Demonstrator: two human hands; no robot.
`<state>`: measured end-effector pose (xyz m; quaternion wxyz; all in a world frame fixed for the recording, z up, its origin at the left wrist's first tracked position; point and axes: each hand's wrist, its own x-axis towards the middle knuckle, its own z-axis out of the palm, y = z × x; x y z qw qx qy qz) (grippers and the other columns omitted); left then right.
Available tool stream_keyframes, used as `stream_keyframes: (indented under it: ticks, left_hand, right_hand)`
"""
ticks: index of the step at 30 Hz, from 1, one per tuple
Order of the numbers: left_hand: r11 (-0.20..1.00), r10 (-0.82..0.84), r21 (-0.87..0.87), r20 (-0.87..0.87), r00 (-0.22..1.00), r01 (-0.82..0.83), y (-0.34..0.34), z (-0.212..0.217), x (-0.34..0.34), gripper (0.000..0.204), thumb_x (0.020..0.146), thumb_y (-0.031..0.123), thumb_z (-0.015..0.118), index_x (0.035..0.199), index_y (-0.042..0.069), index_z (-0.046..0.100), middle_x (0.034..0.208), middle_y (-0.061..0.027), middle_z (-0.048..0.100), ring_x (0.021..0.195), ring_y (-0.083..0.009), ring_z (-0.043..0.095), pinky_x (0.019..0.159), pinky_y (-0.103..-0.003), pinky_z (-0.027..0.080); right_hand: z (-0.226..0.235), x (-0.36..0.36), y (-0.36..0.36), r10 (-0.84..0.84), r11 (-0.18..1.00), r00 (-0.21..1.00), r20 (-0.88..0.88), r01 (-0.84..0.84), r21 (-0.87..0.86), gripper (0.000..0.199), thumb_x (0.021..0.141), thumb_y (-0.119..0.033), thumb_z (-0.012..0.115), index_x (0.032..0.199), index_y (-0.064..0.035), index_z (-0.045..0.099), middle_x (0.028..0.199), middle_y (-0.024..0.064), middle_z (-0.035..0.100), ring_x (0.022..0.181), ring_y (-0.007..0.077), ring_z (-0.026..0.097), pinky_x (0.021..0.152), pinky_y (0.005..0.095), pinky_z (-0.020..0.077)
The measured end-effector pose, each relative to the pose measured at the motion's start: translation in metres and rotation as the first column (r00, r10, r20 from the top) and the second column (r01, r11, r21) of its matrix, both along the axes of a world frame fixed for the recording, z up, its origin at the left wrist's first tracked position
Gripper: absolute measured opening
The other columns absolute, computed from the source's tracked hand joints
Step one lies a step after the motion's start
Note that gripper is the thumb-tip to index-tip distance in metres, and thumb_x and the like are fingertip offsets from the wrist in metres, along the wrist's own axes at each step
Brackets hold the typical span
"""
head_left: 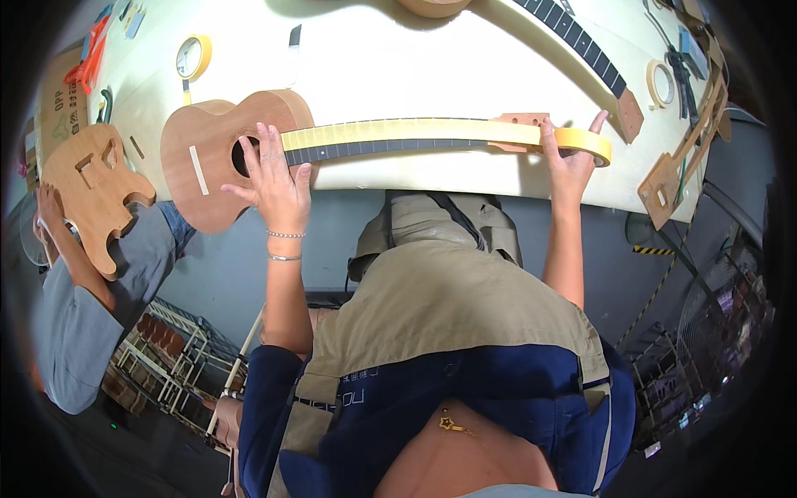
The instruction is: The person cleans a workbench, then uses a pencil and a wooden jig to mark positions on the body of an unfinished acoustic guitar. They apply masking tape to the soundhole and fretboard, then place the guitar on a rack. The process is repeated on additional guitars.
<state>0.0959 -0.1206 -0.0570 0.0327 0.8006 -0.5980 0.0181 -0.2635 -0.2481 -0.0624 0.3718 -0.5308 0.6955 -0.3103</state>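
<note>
Head view: your right hand (569, 168) holds the roll (604, 148); leftward from that grip, its strip (398, 130) runs lengthwise along the neck (382, 149) toward your spread left hand (279, 187).

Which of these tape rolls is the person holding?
The yellow roll in the right hand: its strip runs along the guitar neck. The upper-left roll and the upper-right roll lie on the table, touched by neither hand.

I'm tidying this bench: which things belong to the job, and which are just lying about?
Likely in use:
small guitar
tape strip along its neck
tape roll at right hand

Likely lying about:
upper-left tape roll
far-right tape roll
second guitar neck
</note>
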Motion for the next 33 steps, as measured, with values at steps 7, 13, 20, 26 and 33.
stream_keyframes:
  ticks: [7, 13, 20, 26, 33]
  left_hand:
    - [0.966, -0.223, 0.102, -0.133, 0.966, 0.237, -0.027, -0.007, -0.119, 0.072, 0.087, 0.056, 0.047, 0.138, 0.006, 0.039, 0.146, -0.0063, 0.034, 0.135, -0.0357, 0.026, 0.098, -0.073, 0.001]
    - [0.915, -0.371, 0.003, -0.381, 0.846, 0.403, -0.127, 0.006, -0.122, 0.044, 0.088, 0.029, 0.052, 0.126, 0.006, 0.049, 0.134, -0.0132, 0.044, 0.126, -0.0293, 0.039, 0.101, -0.058, 0.026]
    - [0.801, 0.455, 0.457, -0.044, 0.89, -0.387, -0.21, -0.078, 0.049, 0.034, 0.09, 0.014, 0.05, 0.118, -0.004, 0.054, 0.123, -0.0186, 0.049, 0.116, -0.0343, 0.049, 0.093, -0.043, 0.046]
    - [0.88, 0.437, 0.127, -0.597, 0.673, -0.458, -0.159, 0.034, 0.027, 0.017, 0.075, 0.008, 0.07, 0.086, -0.003, 0.061, 0.079, -0.0166, 0.066, 0.073, -0.0249, 0.065, 0.069, -0.032, 0.053]
    - [0.816, -0.128, -0.255, -0.955, 0.269, -0.519, -0.084, -0.011, -0.069, 0.022, 0.076, 0.009, 0.075, 0.088, -0.001, 0.06, 0.076, -0.0018, 0.06, 0.063, -0.0086, 0.057, 0.059, -0.02, 0.048]
  right_hand:
    - [-0.023, 0.005, 0.008, -0.013, 0.992, 0.996, -0.09, 0.002, -0.122, 0.083, 0.083, -0.018, 0.066, 0.144, 0.0034, 0.013, 0.093, 0.0116, 0.067, 0.089, 0.02, 0.063, 0.085, 0.0283, 0.0478]
    - [-0.057, 0.025, 0.008, -0.035, 0.969, 0.999, -0.03, 0.027, -0.246, 0.062, 0.092, -0.021, 0.051, 0.141, 0.0048, 0.022, 0.099, 0.0069, 0.058, 0.096, 0.0212, 0.057, 0.109, 0.0458, 0.0191]
    - [-0.077, 0.027, 0.01, -0.136, 0.978, 0.872, 0.471, 0.195, -0.079, 0.049, 0.095, -0.014, 0.05, 0.136, 0.0031, 0.029, 0.103, 0.0107, 0.052, 0.082, 0.021, 0.061, 0.073, 0.0321, 0.0552]
    - [-0.086, 0.021, -0.002, 0.033, 0.88, 0.977, -0.209, -0.128, -0.458, 0.036, 0.095, -0.018, 0.049, 0.114, 0.0125, 0.047, 0.119, 0.0188, 0.053, 0.102, 0.0292, 0.057, 0.086, 0.0369, 0.0444]
    - [-0.073, 0.021, -0.004, -0.074, 0.955, 0.756, 0.651, 0.241, -0.171, 0.049, 0.092, -0.013, 0.054, 0.133, 0.0002, 0.032, 0.102, 0.0132, 0.051, 0.084, 0.0298, 0.062, 0.065, 0.0476, 0.0587]
